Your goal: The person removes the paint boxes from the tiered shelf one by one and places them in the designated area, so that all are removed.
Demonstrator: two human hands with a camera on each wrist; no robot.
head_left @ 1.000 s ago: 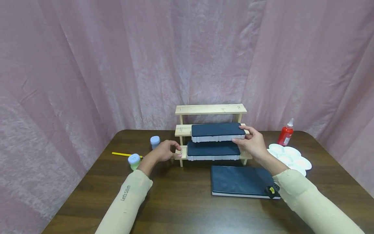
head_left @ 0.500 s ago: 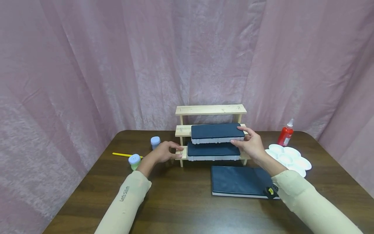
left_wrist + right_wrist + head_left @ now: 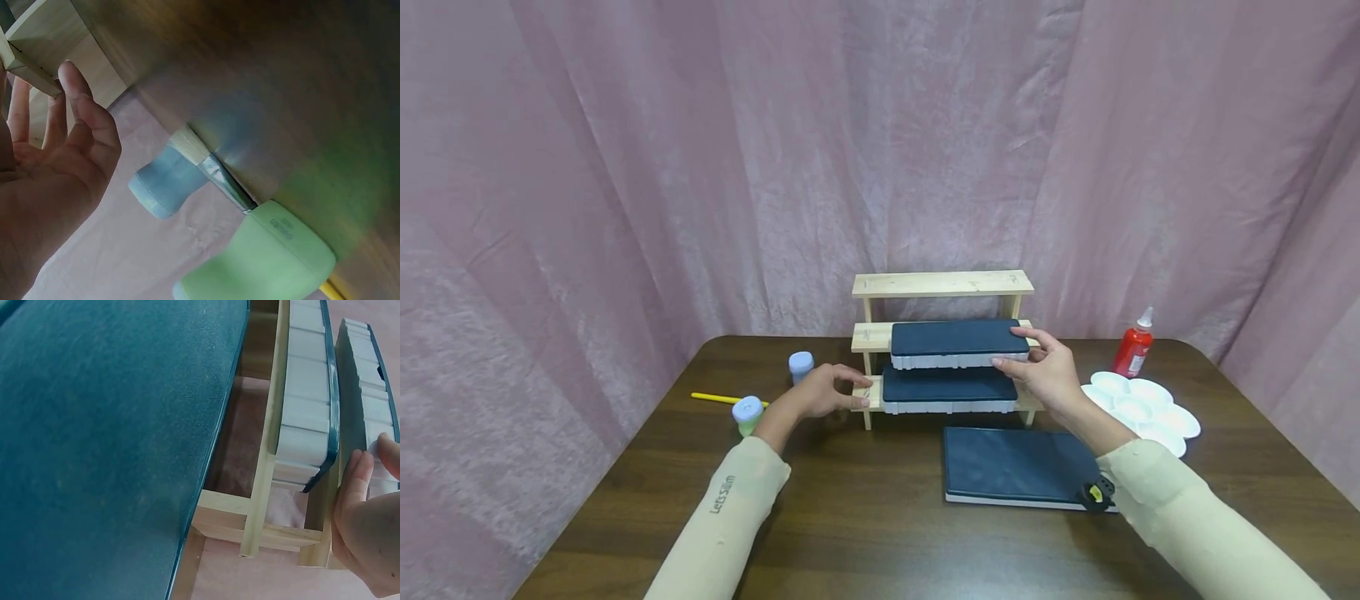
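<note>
A three-tier wooden shelf rack (image 3: 943, 285) stands at the back of the table. My left hand (image 3: 829, 390) grips the left end of its lowest shelf, the fingers curled about the board (image 3: 31, 72) in the left wrist view. At the middle shelf, my right hand (image 3: 1051, 371) holds the right end of a white plastic box with a dark blue lid (image 3: 958, 337), thumb at its front side. This box juts past the shelf's front edge; whether it touches the shelf I cannot tell. A similar lidded box (image 3: 949, 385) sits on the lowest shelf.
A larger flat blue-lidded case (image 3: 1018, 467) lies before the rack. At right are a white flower-shaped palette (image 3: 1150, 396) and a red bottle (image 3: 1133, 350). Leftward stand a green bottle (image 3: 747, 415), a blue bottle (image 3: 801, 365) and a yellow-handled brush (image 3: 713, 397).
The upper box's front has come slightly lower and toward me, with my right hand shifting slightly left along with it. My left hand keeps its place at the lowest shelf.
</note>
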